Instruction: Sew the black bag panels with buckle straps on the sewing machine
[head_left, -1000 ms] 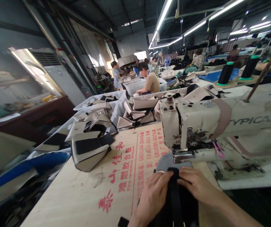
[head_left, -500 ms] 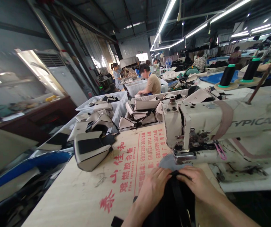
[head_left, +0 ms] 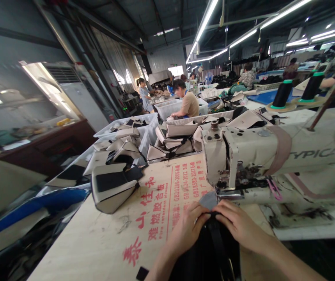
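Left hand (head_left: 188,229) and right hand (head_left: 238,224) pinch a black strapped fabric piece (head_left: 204,255) on the near side of the sewing machine (head_left: 249,148).
Fingers of both are closed on its far edge, partly hiding a grey piece (head_left: 209,200) by the machine. Left of the machine, a beige-and-black pouch (head_left: 110,195) sits on the counter (head_left: 94,246); plastic crates (head_left: 149,137) of similar pouches stand beyond. Black thread cones (head_left: 282,95) rise behind the machine.

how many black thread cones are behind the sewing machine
2: the left cone stands on a tan disc beyond the sewing machine; the right cone stands beside it. Others may be hidden.
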Motion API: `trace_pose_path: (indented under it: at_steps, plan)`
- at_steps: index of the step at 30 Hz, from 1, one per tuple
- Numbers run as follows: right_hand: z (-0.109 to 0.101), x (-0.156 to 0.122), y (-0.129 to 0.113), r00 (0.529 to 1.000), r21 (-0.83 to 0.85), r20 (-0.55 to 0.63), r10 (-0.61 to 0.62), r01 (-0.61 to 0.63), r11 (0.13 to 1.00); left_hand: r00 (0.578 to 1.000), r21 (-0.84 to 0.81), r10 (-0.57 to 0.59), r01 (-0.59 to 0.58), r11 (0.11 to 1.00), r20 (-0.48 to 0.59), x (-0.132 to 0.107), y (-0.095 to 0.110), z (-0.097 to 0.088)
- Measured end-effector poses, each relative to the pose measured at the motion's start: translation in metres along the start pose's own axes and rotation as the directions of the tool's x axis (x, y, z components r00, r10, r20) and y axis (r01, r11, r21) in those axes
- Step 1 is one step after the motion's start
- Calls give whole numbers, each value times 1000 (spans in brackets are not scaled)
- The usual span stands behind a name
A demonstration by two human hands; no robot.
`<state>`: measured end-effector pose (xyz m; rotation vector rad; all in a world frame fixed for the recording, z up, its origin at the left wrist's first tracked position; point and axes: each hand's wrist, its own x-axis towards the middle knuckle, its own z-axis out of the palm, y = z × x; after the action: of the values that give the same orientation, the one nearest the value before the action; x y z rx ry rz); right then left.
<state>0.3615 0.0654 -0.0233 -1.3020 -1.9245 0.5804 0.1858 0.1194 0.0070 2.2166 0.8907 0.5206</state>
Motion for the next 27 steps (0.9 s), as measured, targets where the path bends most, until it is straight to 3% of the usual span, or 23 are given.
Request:
trace_pose_path:
  at_steps: [4, 8, 15, 21, 25, 27]
  plan:
    - [3, 1, 1, 1000, -9, 22, 5, -5, 1000, 999, -34, -8, 9, 999, 39, 2, 0, -3]
    - [14, -5, 3, 998, -33, -58, 33, -35, 999, 999, -1, -20, 20, 1000, 40, -2, 0, -3]
    - [16, -11, 5, 992, -90, -123, -8, -3, 996, 994, 129, -18, 31, 991, -104, -5, 6, 7]
    - [9, -8, 3, 990, -73, -136, -26, 16, 997, 998, 179, -62, 63, 982, -9, -18, 10, 0]
    - [12, -9, 5, 988, -75, -148, -41, 30, 997, 984, 311, -174, 181, 933, -49, -33, 3, 8]
    - [13, -9, 7, 990, -81, -128, -61, 51, 995, 980, 353, -196, 167, 920, 46, -28, -1, 9]
